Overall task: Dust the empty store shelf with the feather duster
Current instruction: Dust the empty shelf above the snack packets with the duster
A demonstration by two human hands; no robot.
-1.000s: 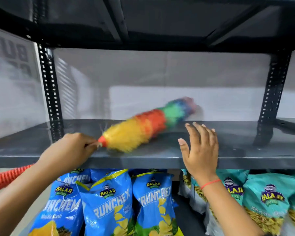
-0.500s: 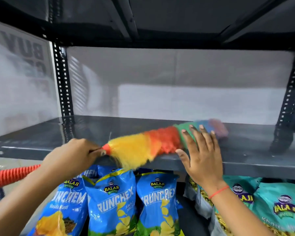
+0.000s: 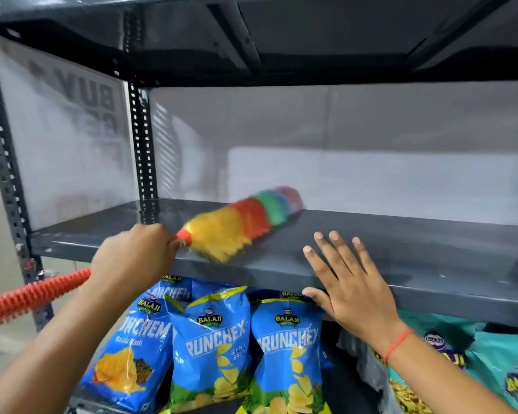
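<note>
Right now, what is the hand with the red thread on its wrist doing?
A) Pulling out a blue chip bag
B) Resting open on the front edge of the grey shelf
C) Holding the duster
B: the right hand lies flat and open on the shelf edge, while the left hand grips the feather duster.

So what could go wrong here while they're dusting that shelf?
The left hand holds the feather duster near its head, leaving the long orange handle sticking out behind, where it might knock something. Dust swept toward the shelf front edge could fall onto the blue chip bags just below. The right hand rests open in the duster's likely path.
</note>
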